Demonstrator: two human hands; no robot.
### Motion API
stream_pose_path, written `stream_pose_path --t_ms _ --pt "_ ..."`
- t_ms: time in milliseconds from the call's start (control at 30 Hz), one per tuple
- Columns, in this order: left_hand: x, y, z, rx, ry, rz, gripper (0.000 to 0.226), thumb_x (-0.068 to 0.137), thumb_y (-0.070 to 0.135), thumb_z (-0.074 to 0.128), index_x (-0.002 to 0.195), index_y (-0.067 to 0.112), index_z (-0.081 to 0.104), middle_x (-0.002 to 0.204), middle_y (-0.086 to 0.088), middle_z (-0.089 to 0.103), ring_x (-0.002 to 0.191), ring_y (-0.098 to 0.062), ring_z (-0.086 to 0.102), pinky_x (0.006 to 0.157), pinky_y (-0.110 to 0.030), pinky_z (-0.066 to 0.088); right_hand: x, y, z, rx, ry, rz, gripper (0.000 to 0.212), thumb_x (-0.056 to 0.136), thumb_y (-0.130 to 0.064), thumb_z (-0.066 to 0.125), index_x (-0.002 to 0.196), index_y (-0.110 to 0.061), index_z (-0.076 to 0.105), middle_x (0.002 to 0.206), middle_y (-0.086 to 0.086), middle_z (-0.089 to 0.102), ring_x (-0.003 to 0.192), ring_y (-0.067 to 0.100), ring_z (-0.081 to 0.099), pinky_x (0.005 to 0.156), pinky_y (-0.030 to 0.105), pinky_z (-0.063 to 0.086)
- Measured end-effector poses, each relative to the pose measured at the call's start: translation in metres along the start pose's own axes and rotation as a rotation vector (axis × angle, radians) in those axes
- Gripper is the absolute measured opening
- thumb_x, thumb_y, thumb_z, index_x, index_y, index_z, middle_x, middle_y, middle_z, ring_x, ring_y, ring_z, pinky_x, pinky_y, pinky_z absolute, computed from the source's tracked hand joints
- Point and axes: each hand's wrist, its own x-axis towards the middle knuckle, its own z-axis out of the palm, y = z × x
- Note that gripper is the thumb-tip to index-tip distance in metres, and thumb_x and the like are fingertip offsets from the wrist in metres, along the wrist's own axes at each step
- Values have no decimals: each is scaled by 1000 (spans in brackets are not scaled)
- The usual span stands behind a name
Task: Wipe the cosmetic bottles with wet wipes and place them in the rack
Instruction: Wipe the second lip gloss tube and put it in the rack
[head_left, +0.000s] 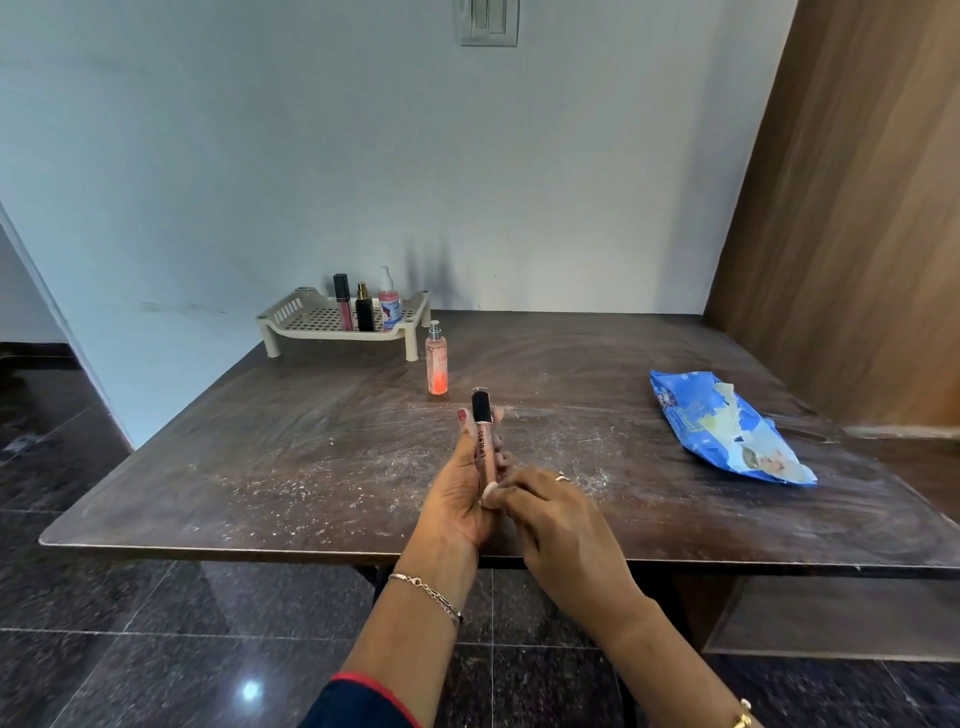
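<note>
Lipgloss tube (481, 432) gripped by left hand (460, 493) | right hand (553, 525) fingers pinch wipe (489, 490) against its base

We read only one word with certainty: "LIPGLOSS", in dark letters running lengthwise along the rose lip gloss tube (481, 442), well in front of the rack (322, 335). The blue wipes pack (727, 431), far right of the rack, bears white lettering too blurred for us to read. Labels on the pink spray bottle (437, 365) just before the rack's right corner, and on the bottles inside the rack, stay illegible.
</note>
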Motion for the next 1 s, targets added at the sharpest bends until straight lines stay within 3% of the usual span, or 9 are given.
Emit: stream_pose_path --t_ms 167,300,333,467,600,667,800,900,1000 --pt "1 0 -1 -40 13 -31 34 83 35 62 101 6 61 68 -3 56 50 -11 56 50 -23 55 11 -3 -1 -17 138 -12 22 83 0 64 101 -13 67 99 1 63 74 21 61 57 35 53" --pt "0 -2 -2 -58 -3 -53 29 82 30 67 95 4 67 86 -11 66 84 -20 64 88 -33 52 38 -5 -8 -96 226 22 20 86 -11 50 94 -10 68 88 4 62 68 20 58 56 26 46" --pt "-1 -2 0 -42 -7 -49 28 83 29 66 95 4 67 87 -12 66 83 -20 63 85 -30 53 46 -3 -10 -109 228 32 19 85 -10 51 95 -9 68 89 5 62 68 21 58 56 29 48" --pt "-8 1 8 -25 26 -23 27 91 28 55 82 5 65 63 -6 62 40 -10 54 37 -15 44 74 7 -16 -135 263 55 22 79 -3 53 94 -7 69 86 8 61 68 25 59 55 35 49" --pt "-13 1 10 16 24 -29 26 94 29 51 84 7 60 58 -2 59 33 -7 50 34 -13 38 81 9 -20 -121 284 59 23 81 3 57 96 -8 70 88 7 63 70 24 60 58 32 49" --pt "-15 2 10 -13 -10 -43 26 94 27 52 85 6 63 64 -5 63 41 -10 55 41 -16 47 73 4 -18 -123 286 37 19 80 3 60 94 -6 69 85 7 63 67 22 60 56 26 44" --pt "-13 2 3 -110 -105 -121 25 92 24 56 97 2 67 88 -12 69 85 -20 67 79 -32 55 56 -5 -15 -81 272 -10 17 81 -9 51 87 -7 67 80 5 61 62 17 56 54 24 42" --pt "-8 0 -1 -112 -71 -113 25 91 24 57 99 2 64 85 -12 67 81 -19 66 82 -28 53 45 -7 -12 -34 180 20 11 80 -2 64 89 -8 68 86 2 64 66 13 57 57 25 50" --pt "-5 2 3 -176 -41 -70 40 97 39 44 85 5 61 75 -6 63 71 -15 63 78 -25 53 35 -8 -7 44 115 61 12 86 -5 60 92 -10 69 94 0 65 74 17 62 63 34 53"
